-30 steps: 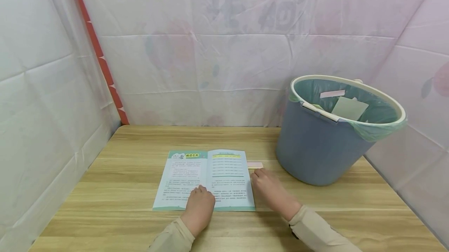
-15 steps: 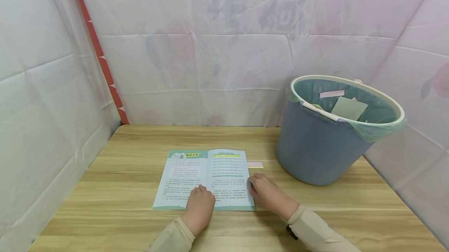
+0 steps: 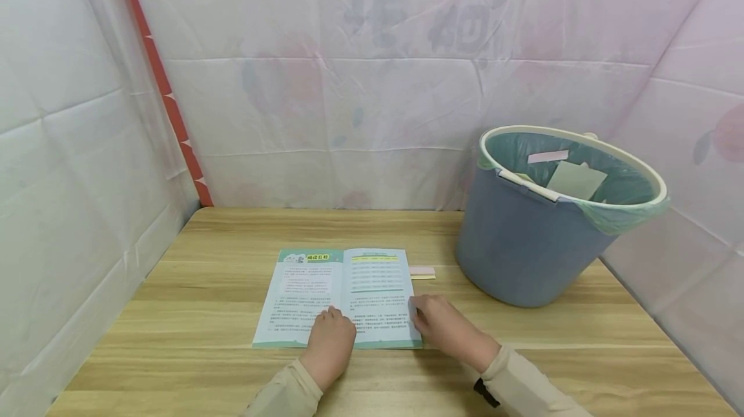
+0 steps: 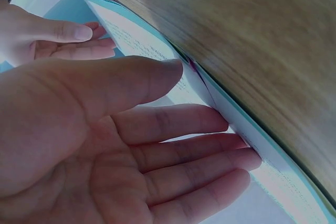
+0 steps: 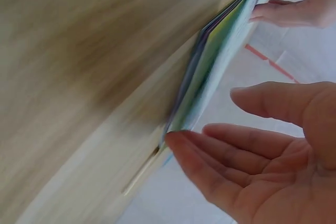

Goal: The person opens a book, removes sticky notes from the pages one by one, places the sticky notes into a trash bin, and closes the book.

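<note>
While the left hand (image 3: 331, 346) touches the booklet (image 3: 339, 291), the right hand (image 3: 449, 328) seemingly meets its edge — both uncurled, empty.

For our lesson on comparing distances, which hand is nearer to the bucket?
The right hand, at the right edge of the booklet, left of and in front of the bucket. The left hand is farther left, near the booklet's fold.

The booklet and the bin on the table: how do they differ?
The bin looks much bigger than the booklet. The booklet lies open and flat, while the bin stands upright, its mouth showing paper scraps inside. The booklet is pale with green borders and printed text; the bin's outside is plain blue-grey. Both are on the wooden table.
</note>
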Motion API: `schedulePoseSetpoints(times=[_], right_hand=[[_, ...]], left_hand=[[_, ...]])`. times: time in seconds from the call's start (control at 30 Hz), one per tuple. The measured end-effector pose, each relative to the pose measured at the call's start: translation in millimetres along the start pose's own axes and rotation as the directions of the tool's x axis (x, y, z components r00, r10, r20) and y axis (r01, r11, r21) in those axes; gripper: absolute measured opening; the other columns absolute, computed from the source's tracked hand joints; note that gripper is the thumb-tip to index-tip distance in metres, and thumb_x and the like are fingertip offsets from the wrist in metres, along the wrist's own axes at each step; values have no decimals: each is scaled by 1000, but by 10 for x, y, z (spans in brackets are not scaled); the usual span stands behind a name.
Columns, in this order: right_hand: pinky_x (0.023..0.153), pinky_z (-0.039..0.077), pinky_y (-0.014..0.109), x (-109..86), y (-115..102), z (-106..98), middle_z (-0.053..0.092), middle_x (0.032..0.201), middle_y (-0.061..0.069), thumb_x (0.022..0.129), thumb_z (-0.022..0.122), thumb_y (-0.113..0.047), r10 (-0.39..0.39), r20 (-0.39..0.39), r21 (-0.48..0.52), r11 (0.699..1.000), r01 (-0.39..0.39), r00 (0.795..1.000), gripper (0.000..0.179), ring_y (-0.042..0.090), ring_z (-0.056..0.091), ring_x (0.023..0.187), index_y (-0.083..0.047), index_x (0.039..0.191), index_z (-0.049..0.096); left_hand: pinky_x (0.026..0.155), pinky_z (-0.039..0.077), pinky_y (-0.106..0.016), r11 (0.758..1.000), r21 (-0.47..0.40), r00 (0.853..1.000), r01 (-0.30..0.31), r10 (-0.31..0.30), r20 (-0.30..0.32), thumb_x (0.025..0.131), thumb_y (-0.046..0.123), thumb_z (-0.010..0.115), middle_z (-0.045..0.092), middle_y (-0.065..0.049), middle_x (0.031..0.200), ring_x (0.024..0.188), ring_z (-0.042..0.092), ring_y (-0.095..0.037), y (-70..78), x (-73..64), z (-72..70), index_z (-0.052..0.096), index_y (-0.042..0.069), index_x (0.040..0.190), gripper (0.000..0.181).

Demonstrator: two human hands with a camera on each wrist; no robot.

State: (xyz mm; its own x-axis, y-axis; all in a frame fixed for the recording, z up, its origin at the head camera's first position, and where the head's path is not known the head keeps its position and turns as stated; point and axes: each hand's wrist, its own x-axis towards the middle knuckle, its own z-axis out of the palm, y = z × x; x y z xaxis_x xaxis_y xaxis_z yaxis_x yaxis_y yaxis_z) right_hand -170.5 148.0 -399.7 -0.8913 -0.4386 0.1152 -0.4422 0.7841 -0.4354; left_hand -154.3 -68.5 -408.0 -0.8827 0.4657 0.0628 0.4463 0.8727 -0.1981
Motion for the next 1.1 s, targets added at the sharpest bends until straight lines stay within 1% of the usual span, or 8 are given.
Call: schedulePoseSetpoints(times=[0.13, 0.23, 0.33, 0.47, 0.7, 0.77, 0.9, 1.1], right_hand=[[75, 54, 40, -36, -71, 27, 64, 109, 28, 87, 64, 4, 56, -43, -18, 998, -57, 997, 25, 32, 64, 99, 16, 108, 61], [70, 54, 35, -40, -119, 43, 62, 109, 28, 86, 65, 5, 126, -95, 24, 992, -124, 988, 32, 29, 64, 93, 17, 115, 58], [66, 52, 31, -30, -144, 37, 62, 104, 20, 85, 64, 7, 205, -132, 155, 971, -184, 970, 34, 23, 61, 86, 14, 117, 57], [71, 53, 29, -23, -128, 1, 59, 94, 12, 83, 63, 11, 286, -130, 392, 894, -215, 949, 41, 20, 60, 84, 15, 123, 52], [69, 53, 26, -38, -117, -53, 66, 99, 18, 88, 60, 5, 378, 37, 687, 662, -298, 925, 50, 23, 65, 87, 18, 132, 40], [74, 54, 29, -37, -125, -56, 66, 106, 21, 91, 58, 2, 378, 71, 723, 618, -308, 923, 48, 26, 66, 94, 17, 133, 40], [84, 53, 34, -19, -146, -75, 63, 117, 22, 95, 55, -7, 366, 83, 748, 592, -301, 927, 50, 27, 63, 103, 15, 136, 38], [92, 50, 36, 65, -176, -125, 55, 130, 22, 100, 52, -26, 266, 63, 798, 565, -209, 962, 52, 28, 58, 114, 8, 138, 42]], left_hand=[[81, 55, -37, 1000, 5, 1000, 3, -3, 3, 84, 9, 69, 68, -23, 101, 91, 67, -33, 3, 0, 10, 72, -5, 94, 17], [81, 55, -36, 1000, 5, 1000, 2, -2, 0, 84, 9, 71, 68, -23, 100, 90, 68, -33, 1, -3, 19, 72, -5, 92, 17], [78, 55, -35, 1000, -17, 1000, -2, 2, -6, 82, 9, 73, 67, -19, 91, 83, 67, -29, -8, 0, 21, 71, -5, 87, 16], [68, 51, -33, 997, -76, 1000, -5, 3, -29, 81, 10, 73, 58, -13, 77, 72, 59, -23, -38, 10, 25, 69, -6, 82, 16], [57, 43, -29, 992, -116, 995, -40, 30, -91, 83, 8, 70, 49, -7, 73, 66, 49, -18, -100, 17, 3, 66, -4, 85, 13], [57, 42, -29, 988, -147, 994, -54, 39, -102, 83, 10, 70, 48, -6, 74, 66, 47, -17, -102, 12, -36, 65, -4, 88, 15], [60, 42, -28, 975, -197, 986, -100, 71, -150, 84, 18, 72, 48, -4, 77, 69, 46, -16, -88, -14, -179, 64, -3, 91, 23], [78, 48, -29, 971, -163, 956, -176, 129, -265, 86, 25, 71, 55, -3, 92, 86, 54, -17, -60, -88, -439, 63, -1, 103, 32]])
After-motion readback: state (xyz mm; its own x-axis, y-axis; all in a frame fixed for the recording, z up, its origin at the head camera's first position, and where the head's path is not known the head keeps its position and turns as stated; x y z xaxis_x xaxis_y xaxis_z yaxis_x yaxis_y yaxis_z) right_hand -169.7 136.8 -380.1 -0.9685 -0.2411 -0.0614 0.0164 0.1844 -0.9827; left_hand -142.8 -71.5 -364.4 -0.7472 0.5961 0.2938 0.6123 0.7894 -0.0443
